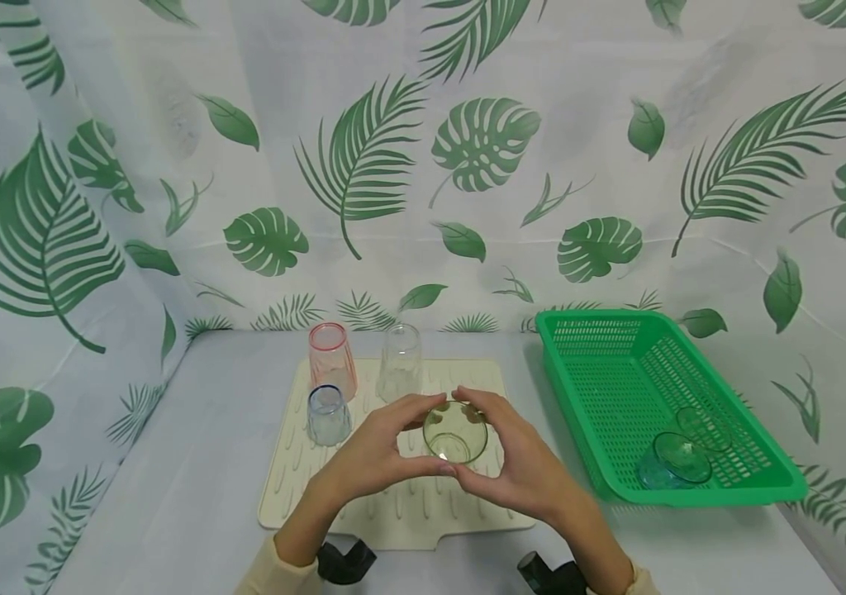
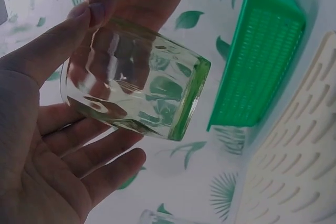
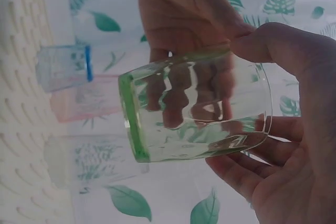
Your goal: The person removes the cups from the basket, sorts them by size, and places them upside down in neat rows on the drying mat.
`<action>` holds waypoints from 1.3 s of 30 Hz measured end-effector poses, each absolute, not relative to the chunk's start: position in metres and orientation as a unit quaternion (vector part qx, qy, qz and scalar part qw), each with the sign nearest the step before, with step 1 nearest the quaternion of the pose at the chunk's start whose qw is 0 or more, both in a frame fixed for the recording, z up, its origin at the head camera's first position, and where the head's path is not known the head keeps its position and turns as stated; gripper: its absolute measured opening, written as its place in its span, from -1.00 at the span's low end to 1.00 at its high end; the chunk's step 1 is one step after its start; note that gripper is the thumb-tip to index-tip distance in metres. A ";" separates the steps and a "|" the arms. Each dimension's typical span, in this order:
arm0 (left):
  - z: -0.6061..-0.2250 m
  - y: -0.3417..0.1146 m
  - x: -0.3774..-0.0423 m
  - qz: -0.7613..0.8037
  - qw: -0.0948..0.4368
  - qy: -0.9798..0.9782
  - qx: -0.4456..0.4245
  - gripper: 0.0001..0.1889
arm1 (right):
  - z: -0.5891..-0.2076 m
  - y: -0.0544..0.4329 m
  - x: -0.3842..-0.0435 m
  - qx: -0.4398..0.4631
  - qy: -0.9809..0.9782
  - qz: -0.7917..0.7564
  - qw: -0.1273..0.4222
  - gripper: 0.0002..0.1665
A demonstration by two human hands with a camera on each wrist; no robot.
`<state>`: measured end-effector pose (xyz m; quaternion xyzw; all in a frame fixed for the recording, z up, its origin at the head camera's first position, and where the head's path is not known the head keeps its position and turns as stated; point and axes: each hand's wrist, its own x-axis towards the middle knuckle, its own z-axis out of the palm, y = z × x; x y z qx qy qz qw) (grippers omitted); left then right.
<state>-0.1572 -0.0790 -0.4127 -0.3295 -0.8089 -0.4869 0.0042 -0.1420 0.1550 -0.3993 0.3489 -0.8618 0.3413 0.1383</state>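
Observation:
A green-tinted drinking glass [image 1: 456, 433] is held up over the front part of the cream drying mat [image 1: 393, 521]. My left hand [image 1: 378, 450] grips it from the left and my right hand [image 1: 515, 459] from the right, thumbs meeting at the near side of the rim. In the left wrist view, the thick green base of the glass [image 2: 191, 100] points down toward the mat, away from the palms. Fingers of the far hand show through its clear wall in the right wrist view, near the glass's middle [image 3: 184, 103].
On the mat's back left stand a red-rimmed glass [image 1: 332, 364], a blue-rimmed glass [image 1: 329, 417] and a clear glass [image 1: 401, 364]. To the right sits a green plastic basket [image 1: 594, 397] with a blue glass [image 1: 672, 463] and a greenish glass [image 1: 704, 430] in its near end.

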 end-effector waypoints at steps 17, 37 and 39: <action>-0.410 -0.078 -0.158 -0.504 0.013 -0.796 -0.335 -0.23 | -0.400 0.161 -0.144 0.390 -0.826 0.390 0.118 0.05; -0.405 -0.078 -0.156 -0.520 0.037 -0.787 -0.330 -0.27 | -0.460 0.157 -0.162 0.357 -0.798 0.484 -0.020 -0.21; -0.405 -0.078 -0.155 -0.522 0.040 -0.785 -0.331 -0.26 | -0.463 0.155 -0.162 0.360 -0.795 0.489 -0.015 -0.25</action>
